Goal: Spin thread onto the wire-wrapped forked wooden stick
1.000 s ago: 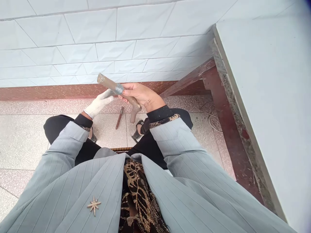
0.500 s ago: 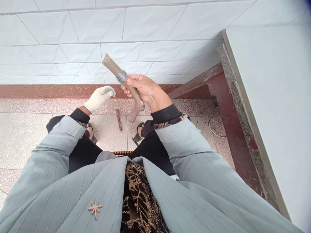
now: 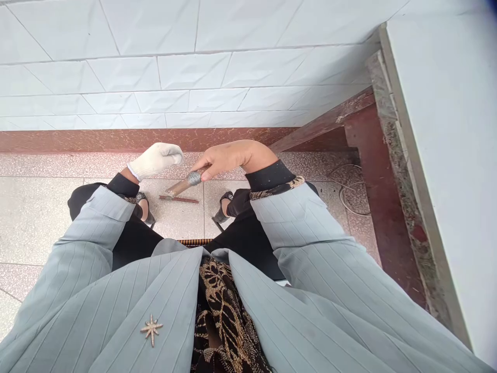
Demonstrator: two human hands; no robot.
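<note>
My right hand (image 3: 229,158) is bare and closed round a brown wooden handle (image 3: 182,185) with a band of grey wire wound about it. The handle points down and to the left, its end just above a thin reddish-brown rod (image 3: 178,198) lying on the floor tiles between my feet. My left hand (image 3: 157,159) wears a white knit glove and hovers to the left of the handle, fingers curled, holding nothing that I can see. Both arms are in grey pinstriped sleeves.
A white tiled wall (image 3: 194,62) with a red-brown skirting runs across the back. At the right stands a white-topped slab (image 3: 446,129) with a rough stone edge. A loop of thin wire (image 3: 349,194) lies on the speckled floor beside it.
My right hand has turned over and swung the handle from pointing up-left at the wall down toward the floor. The gloved left hand has stayed apart from it. The rod on the floor now lies crosswise.
</note>
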